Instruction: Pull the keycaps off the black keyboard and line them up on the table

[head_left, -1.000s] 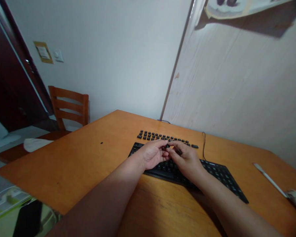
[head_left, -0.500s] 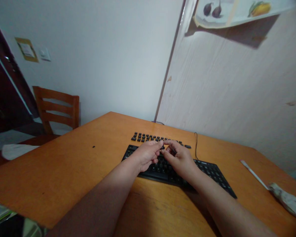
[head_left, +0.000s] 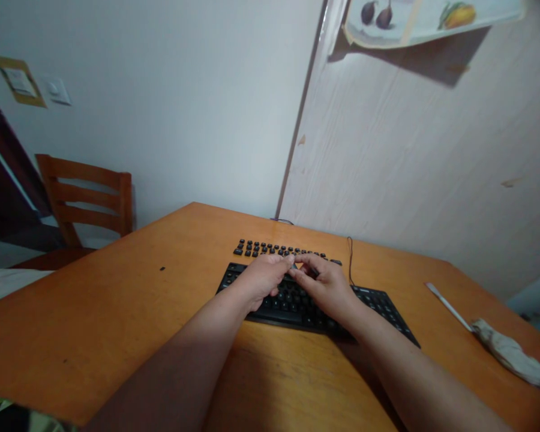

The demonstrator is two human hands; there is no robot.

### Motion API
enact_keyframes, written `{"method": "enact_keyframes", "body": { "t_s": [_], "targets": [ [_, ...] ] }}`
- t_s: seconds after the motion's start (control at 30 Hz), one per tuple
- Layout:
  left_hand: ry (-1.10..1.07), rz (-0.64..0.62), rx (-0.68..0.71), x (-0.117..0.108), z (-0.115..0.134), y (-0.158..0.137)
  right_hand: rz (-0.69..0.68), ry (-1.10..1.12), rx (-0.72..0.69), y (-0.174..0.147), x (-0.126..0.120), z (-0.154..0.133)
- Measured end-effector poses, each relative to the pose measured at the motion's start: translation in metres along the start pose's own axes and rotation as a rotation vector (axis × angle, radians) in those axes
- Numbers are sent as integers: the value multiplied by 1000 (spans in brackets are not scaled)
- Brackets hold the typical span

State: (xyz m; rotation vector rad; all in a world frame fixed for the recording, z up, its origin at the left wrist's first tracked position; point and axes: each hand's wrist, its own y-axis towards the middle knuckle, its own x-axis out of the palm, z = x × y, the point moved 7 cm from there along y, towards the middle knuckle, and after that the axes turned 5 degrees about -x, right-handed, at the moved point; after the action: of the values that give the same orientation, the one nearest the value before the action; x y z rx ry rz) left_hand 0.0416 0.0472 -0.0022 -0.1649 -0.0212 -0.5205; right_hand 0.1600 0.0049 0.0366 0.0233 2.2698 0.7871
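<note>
A black keyboard (head_left: 284,315) lies on the wooden table, partly hidden by my hands and forearms. Above its middle, my left hand (head_left: 264,279) is closed, thumb and fingers pinched at the tips. My right hand (head_left: 327,287) meets it there with thumb and forefinger curved together. Between the fingertips is a small dark piece, seemingly a keycap (head_left: 294,266), mostly covered. Behind the keyboard, loose black keycaps (head_left: 256,248) stand in rows. Some sockets on the keyboard's upper left look bare of caps.
One small black piece (head_left: 162,269) lies apart on the left of the table (head_left: 130,312). A white-handled brush (head_left: 447,306) and a crumpled cloth (head_left: 510,351) lie at the right. The cable (head_left: 351,261) runs toward the wall. A wooden chair (head_left: 87,195) stands at far left.
The view has swung slightly to the right, so everything sits further left. My hands stay pinched together over the keyboard, with only slight finger movement.
</note>
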Motion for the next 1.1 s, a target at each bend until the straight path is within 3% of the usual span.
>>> {"method": "enact_keyframes", "body": {
  "t_s": [0.2,0.4,0.63,0.93,1.1],
  "targets": [
    [129,11,50,0,3,-1,-6,-51,21,0,-6,6],
    [563,288,280,-22,22,1,71,-237,169,10,-32,45],
    [810,426,368,-33,36,-10,-143,-427,324,20,-17,96],
    [640,531,429,-31,84,-69,-222,-447,390,40,6,117],
    [710,562,465,-27,75,-120,-245,-432,423,37,15,124]
  ]
}}
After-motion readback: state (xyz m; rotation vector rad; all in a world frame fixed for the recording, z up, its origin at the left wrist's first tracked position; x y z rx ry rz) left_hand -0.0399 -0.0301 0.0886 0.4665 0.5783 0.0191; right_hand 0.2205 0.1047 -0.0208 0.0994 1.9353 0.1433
